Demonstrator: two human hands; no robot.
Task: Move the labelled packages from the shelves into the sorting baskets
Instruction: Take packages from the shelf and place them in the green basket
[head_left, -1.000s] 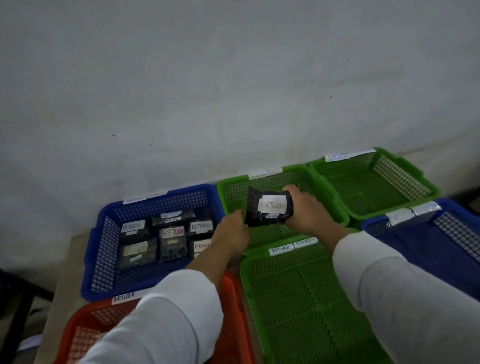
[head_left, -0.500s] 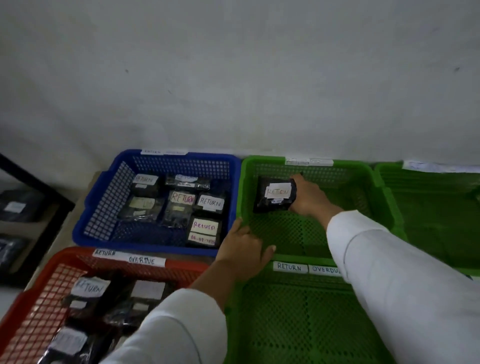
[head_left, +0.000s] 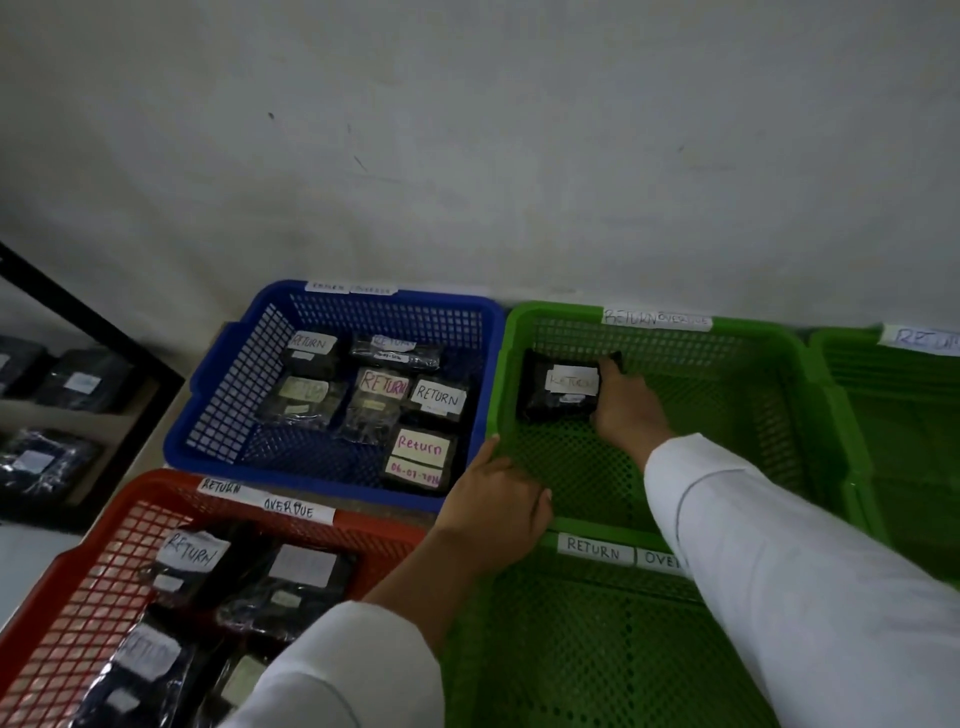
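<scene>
Lowered since a moment ago, the black package (head_left: 558, 387) now sits in the green basket's (head_left: 810, 374) back-left corner, my right hand (head_left: 621, 410) gripping its edge, left hand (head_left: 493, 512) resting open; it looks light, soft and slippery.

Black package (head_left: 558, 387), white "RETURN" label up, lying flat at back-left corner of the rear green basket (head_left: 737, 338). Blue basket (head_left: 332, 483) holds six labelled packages; red basket (head_left: 78, 566) holds several more. Near green basket (head_left: 597, 649) tagged "RETURN".
</scene>
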